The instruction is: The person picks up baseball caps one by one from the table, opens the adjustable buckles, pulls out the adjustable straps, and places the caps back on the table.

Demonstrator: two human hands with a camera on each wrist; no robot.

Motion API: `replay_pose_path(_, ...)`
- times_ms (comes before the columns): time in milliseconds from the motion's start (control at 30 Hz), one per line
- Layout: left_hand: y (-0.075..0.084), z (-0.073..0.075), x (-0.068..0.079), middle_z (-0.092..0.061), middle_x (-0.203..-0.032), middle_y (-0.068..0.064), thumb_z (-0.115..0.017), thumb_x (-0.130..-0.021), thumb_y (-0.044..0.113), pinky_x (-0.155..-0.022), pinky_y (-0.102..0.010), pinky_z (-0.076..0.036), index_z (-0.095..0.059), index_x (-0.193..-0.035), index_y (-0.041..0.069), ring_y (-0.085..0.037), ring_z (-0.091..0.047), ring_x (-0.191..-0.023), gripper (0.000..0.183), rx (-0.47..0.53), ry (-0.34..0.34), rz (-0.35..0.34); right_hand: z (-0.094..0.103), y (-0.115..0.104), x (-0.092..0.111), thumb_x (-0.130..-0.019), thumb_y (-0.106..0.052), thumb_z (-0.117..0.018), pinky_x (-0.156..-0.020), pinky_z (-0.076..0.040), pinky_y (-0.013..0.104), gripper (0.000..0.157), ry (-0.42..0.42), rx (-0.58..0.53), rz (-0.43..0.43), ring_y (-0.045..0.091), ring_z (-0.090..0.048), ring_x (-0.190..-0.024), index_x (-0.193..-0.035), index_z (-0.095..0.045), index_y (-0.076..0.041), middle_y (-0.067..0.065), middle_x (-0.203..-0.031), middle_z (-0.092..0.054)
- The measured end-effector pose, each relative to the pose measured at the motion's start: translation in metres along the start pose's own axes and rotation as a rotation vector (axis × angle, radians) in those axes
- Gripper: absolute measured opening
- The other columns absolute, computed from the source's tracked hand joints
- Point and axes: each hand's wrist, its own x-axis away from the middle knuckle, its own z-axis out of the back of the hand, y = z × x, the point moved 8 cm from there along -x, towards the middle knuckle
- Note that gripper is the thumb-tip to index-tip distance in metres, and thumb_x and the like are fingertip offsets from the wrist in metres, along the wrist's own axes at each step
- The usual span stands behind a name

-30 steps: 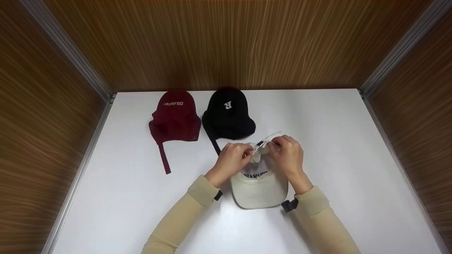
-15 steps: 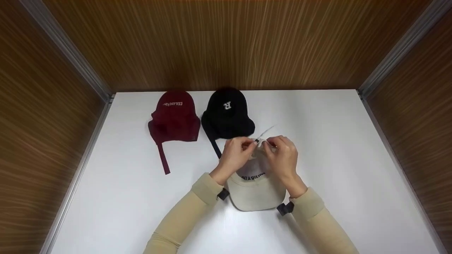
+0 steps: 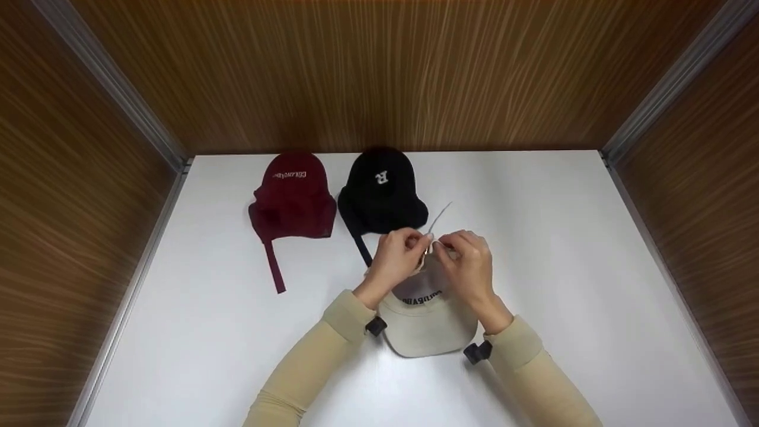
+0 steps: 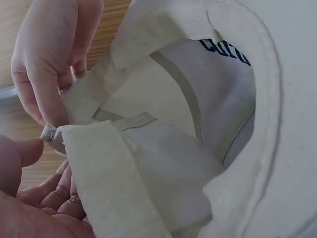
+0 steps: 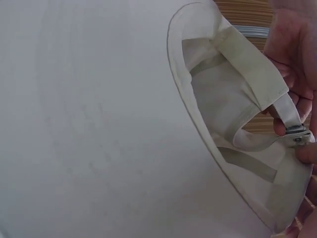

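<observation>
A cream baseball cap (image 3: 430, 332) lies with its brim toward me and dark lettering on its front. At its back, my left hand (image 3: 391, 258) pinches the adjustment strap by the metal buckle (image 5: 298, 136). My right hand (image 3: 468, 261) pinches the strap area just beside it, fingertips almost meeting the left ones. The strap's thin loose end (image 3: 440, 216) sticks up past the left fingertips. In the left wrist view, the sweatband (image 4: 109, 178) and the cap's hollow inside show. Fingers partly hide the buckle in the head view.
A dark red cap (image 3: 296, 201) and a black cap (image 3: 382, 190) with a white R lie at the back of the white table (image 3: 563, 237), straps trailing forward. Wood-grain panels (image 3: 391, 71) enclose the back and sides.
Both hands have drawn closer together at the strap, the right moving left. The loose strap end has swung more upright. The cream cap has shifted slightly left and toward me.
</observation>
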Motion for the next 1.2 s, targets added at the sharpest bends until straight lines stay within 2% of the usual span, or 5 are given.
replay_pose_path(167, -0.002, -0.001, -0.001, -0.068, -0.075, 0.0, -0.063, -0.097, 0.033, -0.063, -0.026, -0.051, -0.071, -0.094, 0.005, -0.009, -0.063, -0.067, 0.03, 0.006, 0.004, 0.017, -0.003, -0.003, 0.001, -0.079, -0.003, -0.08, -0.066, -0.042, 0.042, 0.01, -0.011, -0.036, 0.06, 0.021, -0.06, -0.067, -0.075, -0.071, -0.004, 0.003, -0.073, -0.066)
replay_pose_path(367, -0.011, 0.0, -0.003, -0.068, -0.071, 0.0, -0.067, -0.093, 0.025, -0.061, -0.025, -0.05, -0.067, -0.1, 0.002, -0.009, -0.064, -0.063, 0.024, 0.078, -0.003, 0.125, -0.004, -0.005, 0.002, -0.077, -0.001, -0.081, -0.069, -0.043, 0.042, 0.011, -0.052, -0.062, 0.119, 0.022, -0.06, -0.069, -0.076, -0.071, -0.005, 0.004, -0.075, -0.067)
replay_pose_path(467, -0.014, 0.003, -0.004, -0.068, -0.068, 0.0, -0.068, -0.09, 0.018, -0.06, -0.024, -0.05, -0.067, -0.094, 0.001, -0.009, -0.064, -0.059, 0.017, 0.092, 0.007, 0.159, -0.003, -0.004, 0.002, -0.078, -0.003, -0.082, -0.071, -0.043, 0.041, 0.011, -0.072, -0.051, 0.121, 0.022, -0.06, -0.07, -0.077, -0.071, -0.005, 0.004, -0.076, -0.067)
replay_pose_path(700, -0.015, 0.006, -0.004, -0.064, -0.059, 0.005, -0.069, -0.086, 0.015, -0.051, -0.021, -0.045, -0.07, -0.07, 0.007, -0.006, -0.059, -0.053, 0.018, 0.031, 0.0, 0.139, -0.001, -0.001, 0.002, -0.077, -0.003, -0.081, -0.071, -0.044, 0.042, 0.01, -0.063, -0.028, 0.112, 0.022, -0.061, -0.07, -0.077, -0.072, -0.006, 0.004, -0.077, -0.068)
replay_pose_path(1200, -0.011, 0.005, 0.0, -0.068, -0.065, 0.0, -0.065, -0.09, 0.008, -0.051, -0.023, -0.051, -0.07, -0.076, 0.002, -0.01, -0.066, -0.055, 0.016, 0.093, 0.027, 0.106, -0.003, -0.004, 0.001, -0.079, -0.009, -0.078, -0.071, -0.043, 0.043, 0.003, -0.139, 0.057, 0.202, 0.022, -0.059, -0.068, -0.078, -0.076, -0.007, 0.001, -0.073, -0.067)
